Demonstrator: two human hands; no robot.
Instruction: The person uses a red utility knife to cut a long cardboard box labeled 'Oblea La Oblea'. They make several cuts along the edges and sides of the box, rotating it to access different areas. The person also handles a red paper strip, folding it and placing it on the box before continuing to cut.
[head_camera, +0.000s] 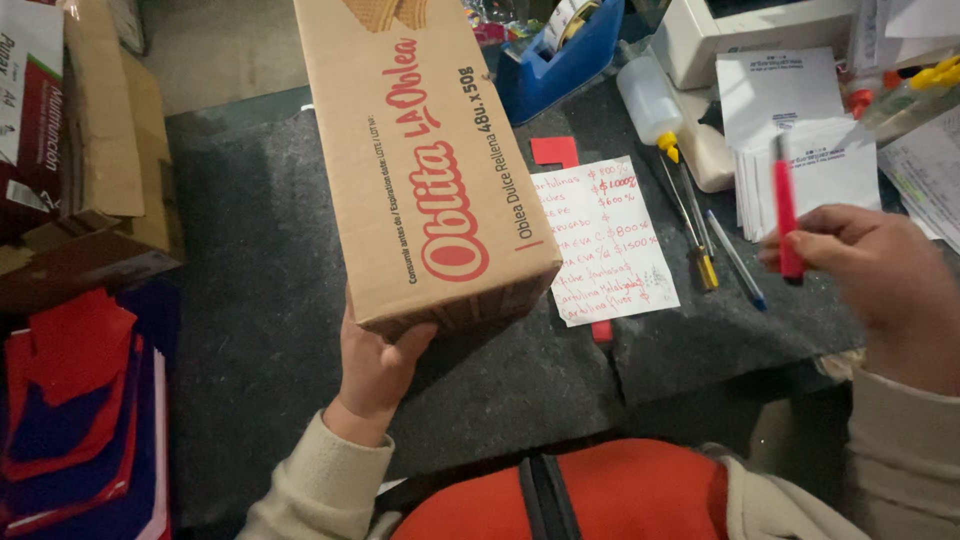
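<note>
We hold a long cardboard box (425, 160) with our left hand (375, 365) — fingers cupped under its near end, thumb pressed against the bottom edge — above the dark grey table mat (250, 300). Our right hand (880, 275) pinches a red utility knife (786, 210) between thumb and curled fingers, beside a handwritten paper list (605, 240) and a blue pen (735, 260).

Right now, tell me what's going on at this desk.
A person seated at a dark felt-covered table grips the near end of a long cardboard box with the left hand, lifting it off the surface. The right hand holds a slim red tool, maybe a pen or cutter. A handwritten paper list, a screwdriver and a blue pen lie between them.
</note>
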